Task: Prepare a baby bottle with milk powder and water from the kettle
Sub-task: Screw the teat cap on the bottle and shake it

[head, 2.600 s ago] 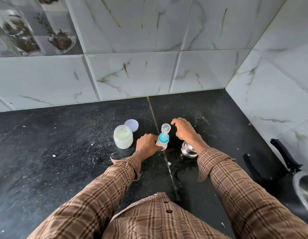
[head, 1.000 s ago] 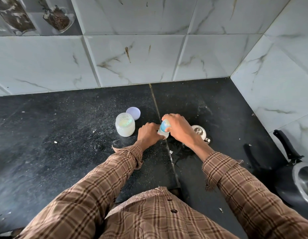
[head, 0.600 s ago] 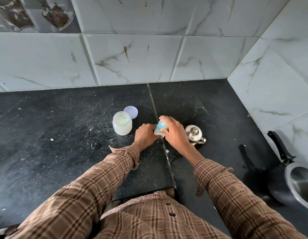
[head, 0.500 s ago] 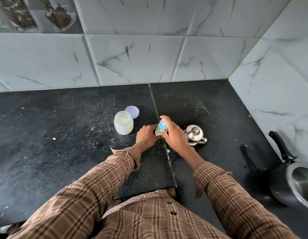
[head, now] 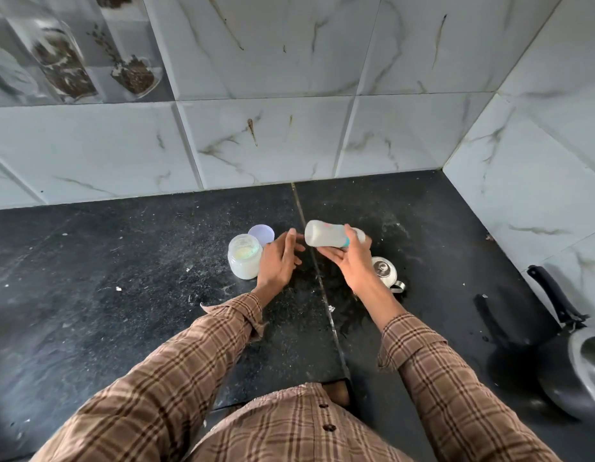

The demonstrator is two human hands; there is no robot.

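The baby bottle (head: 324, 234), cloudy white inside with a teal collar, lies sideways in the air above the black counter (head: 122, 295). My right hand (head: 351, 260) is shut on it at the collar end, its base pointing left. Just left of the bottle's base hovers my left hand (head: 281, 260), fingers spread and holding nothing. The open milk powder jar (head: 244, 261) stands left of that hand, with its pale lilac lid (head: 261, 234) lying behind it. A small steel kettle (head: 385, 271) with its lid on sits behind my right wrist.
A dark pan (head: 576, 358) with a black handle rests at the counter's right edge. Marble-look tiled walls (head: 289, 135) close off the back and the right side. White specks and a wet patch mark the counter around the seam.
My right hand lifted the bottle off the counter and tipped it sideways. My left hand let go of it and opened. The kettle, hidden 2.6 s ago, is in sight.
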